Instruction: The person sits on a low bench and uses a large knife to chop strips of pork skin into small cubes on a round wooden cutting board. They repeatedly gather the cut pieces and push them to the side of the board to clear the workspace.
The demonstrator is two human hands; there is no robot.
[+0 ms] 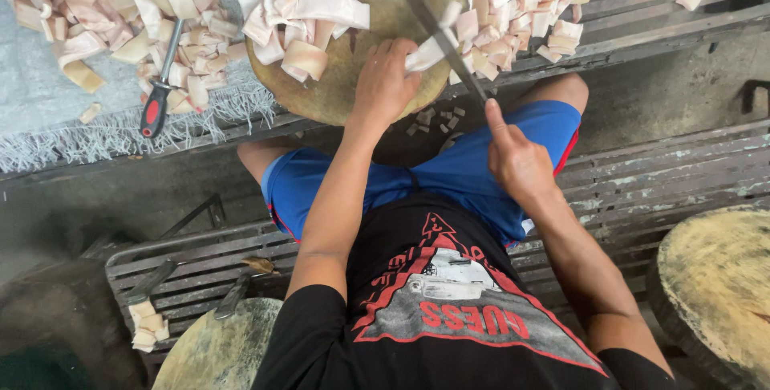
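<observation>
1. A pale strip [425, 53] of fatty meat is pinned to the near right edge of a round wooden block [361, 89] by the left hand [385, 85], fingers curled and pressed down on it.
2. A long knife [437, 29] is held in the right hand [517, 161], the fist closed round the hidden handle and the forefinger laid along the blade's spine; the blade is set across the strip, just beside the left fingertips.
3. The strip is judged soft, limp and greasy, light in weight and likely to slide; it is best held flat from above, near the cut, with fingertips tucked back.
4. More uncut slabs [309, 21] are heaped on the far part of the block.
5. Cut pieces [529, 5] are piled at the far right, and a larger heap [120, 21] at the far left, where a steel [164, 69] with a red-and-black handle is lying.
6. The block is seen resting on worn slatted benches [642, 189] over a grimy concrete floor; small scraps [437, 117] are scattered below the block's edge.
7. Two further blocks [714, 286] are seen near the person, one at the near left and one at the near right.
</observation>
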